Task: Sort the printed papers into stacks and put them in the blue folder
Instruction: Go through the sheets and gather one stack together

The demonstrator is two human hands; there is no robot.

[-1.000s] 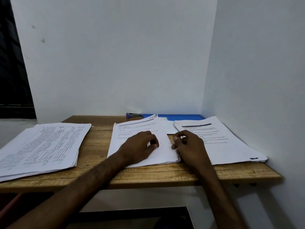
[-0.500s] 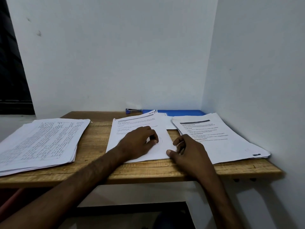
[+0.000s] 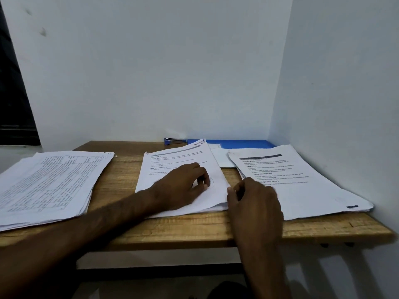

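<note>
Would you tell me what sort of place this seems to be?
Probably a small study or office corner: a wooden desk set against bare white walls, stacks of printed papers, and a blue folder at the back.

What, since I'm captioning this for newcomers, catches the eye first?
Three piles of printed paper fill a wooden table: a left stack, a middle stack and a right stack. The left hand rests on the middle stack, with the right hand at its right edge. A blue folder lies at the back, partly under papers.
</note>
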